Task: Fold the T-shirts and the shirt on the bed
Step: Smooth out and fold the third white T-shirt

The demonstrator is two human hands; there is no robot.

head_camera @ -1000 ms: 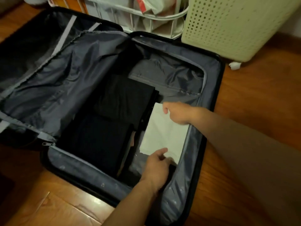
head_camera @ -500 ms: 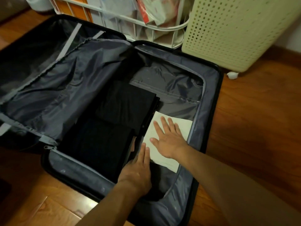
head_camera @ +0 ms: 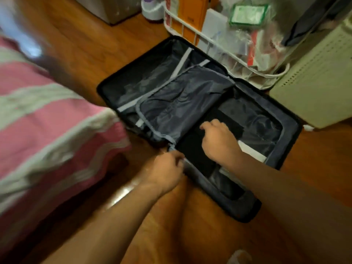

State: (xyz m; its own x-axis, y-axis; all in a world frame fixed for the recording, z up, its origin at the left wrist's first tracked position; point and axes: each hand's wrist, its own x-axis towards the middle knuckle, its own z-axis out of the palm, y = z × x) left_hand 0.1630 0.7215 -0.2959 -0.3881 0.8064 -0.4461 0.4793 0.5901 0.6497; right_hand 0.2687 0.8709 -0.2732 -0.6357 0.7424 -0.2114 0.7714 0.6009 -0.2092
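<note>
Beside the bed [head_camera: 57, 130], I reach both hands into an open suitcase [head_camera: 285, 134] on the wood floor. My right hand [head_camera: 219, 141] rests knuckles-up on the folded dark garments [head_camera: 194, 155], fingers curled; whether they pinch cloth I cannot tell. My left hand [head_camera: 165, 170] curls at the case's near edge by the grey divider flap [head_camera: 181, 103]. A folded white piece [head_camera: 251, 151] lies just beside the dark stack. The clothes look light, soft and limp, likely best lifted from underneath, at the folded edges.
</note>
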